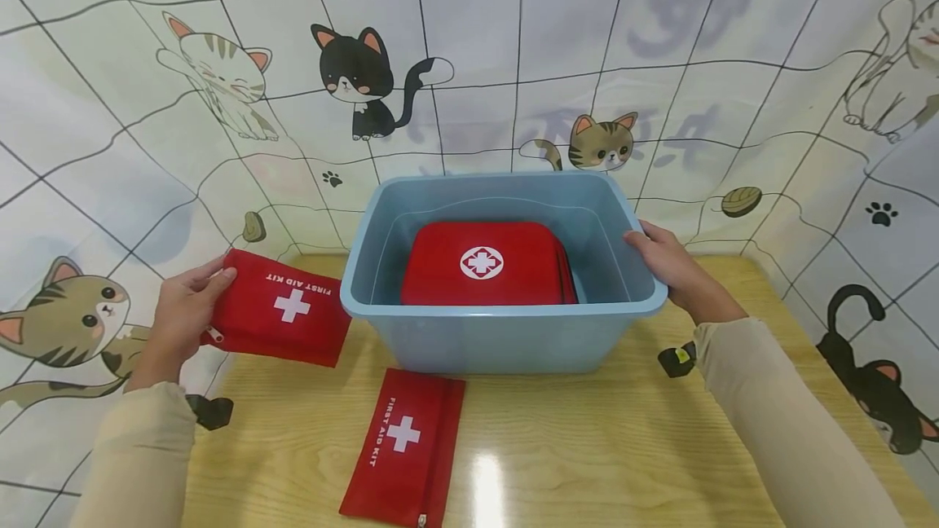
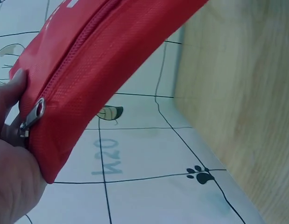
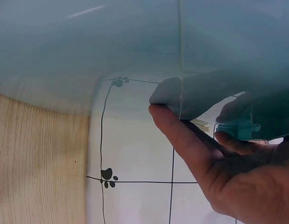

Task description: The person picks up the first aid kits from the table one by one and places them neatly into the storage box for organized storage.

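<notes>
Wood-grain table [image 1: 587, 438], cat-print sheet [image 1: 484, 76] at edges, room front-right of smooth bin [image 1: 499, 342]. Left hand [image 1: 185, 308] pinches fabric pouch [image 1: 275, 324]; right hand [image 1: 669, 266] grips bin rim.

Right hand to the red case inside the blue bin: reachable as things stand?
Likely yes: the blue bin is open on top and nothing covers the red case. The right hand grips the bin, so it would probably have to let go first.

Mid-frame, the tub [image 1: 499, 341] stands on the table [image 1: 623, 446], the case [image 1: 484, 267] in it. Before the tub, lower centre, lies the front pouch [image 1: 403, 451]; the left pouch [image 1: 271, 312], in the left hand [image 1: 183, 312], centre left.
</notes>
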`<state>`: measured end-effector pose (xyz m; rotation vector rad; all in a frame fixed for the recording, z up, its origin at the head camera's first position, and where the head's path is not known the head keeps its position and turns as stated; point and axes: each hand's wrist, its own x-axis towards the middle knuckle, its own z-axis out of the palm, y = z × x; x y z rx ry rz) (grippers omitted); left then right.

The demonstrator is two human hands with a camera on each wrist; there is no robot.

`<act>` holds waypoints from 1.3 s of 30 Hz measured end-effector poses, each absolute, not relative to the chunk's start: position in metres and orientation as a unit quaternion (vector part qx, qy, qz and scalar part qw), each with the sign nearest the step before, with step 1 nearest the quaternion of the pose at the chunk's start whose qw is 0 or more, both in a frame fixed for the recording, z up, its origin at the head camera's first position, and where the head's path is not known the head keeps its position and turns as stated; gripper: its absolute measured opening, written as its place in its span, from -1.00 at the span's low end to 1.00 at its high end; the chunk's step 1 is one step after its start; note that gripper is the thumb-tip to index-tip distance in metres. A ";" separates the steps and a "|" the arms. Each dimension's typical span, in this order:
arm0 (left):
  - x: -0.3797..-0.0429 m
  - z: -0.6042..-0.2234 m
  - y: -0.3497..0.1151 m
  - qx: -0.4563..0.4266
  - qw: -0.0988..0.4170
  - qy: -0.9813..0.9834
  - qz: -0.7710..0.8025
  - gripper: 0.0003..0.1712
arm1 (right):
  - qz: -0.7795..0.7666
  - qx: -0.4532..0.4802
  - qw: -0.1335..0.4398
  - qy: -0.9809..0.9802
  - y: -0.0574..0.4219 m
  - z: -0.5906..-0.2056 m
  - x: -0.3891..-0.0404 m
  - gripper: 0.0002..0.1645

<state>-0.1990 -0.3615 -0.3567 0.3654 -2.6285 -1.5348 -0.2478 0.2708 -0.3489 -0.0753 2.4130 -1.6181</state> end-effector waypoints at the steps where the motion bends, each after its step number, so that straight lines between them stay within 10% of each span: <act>1: -0.199 -0.355 -0.361 0.128 0.049 -0.854 -0.501 -0.08 | -0.553 -0.026 0.117 0.825 0.271 -0.349 -0.248 -0.27; 26: -0.200 -0.279 -0.337 0.129 0.259 -0.612 -0.736 -0.16 | -0.550 -0.026 0.114 0.827 0.271 -0.348 -0.248 -0.28; 39: -0.206 -0.258 -0.314 0.061 0.269 -0.527 -0.804 -0.26 | -0.549 -0.026 0.116 0.827 0.270 -0.347 -0.247 -0.28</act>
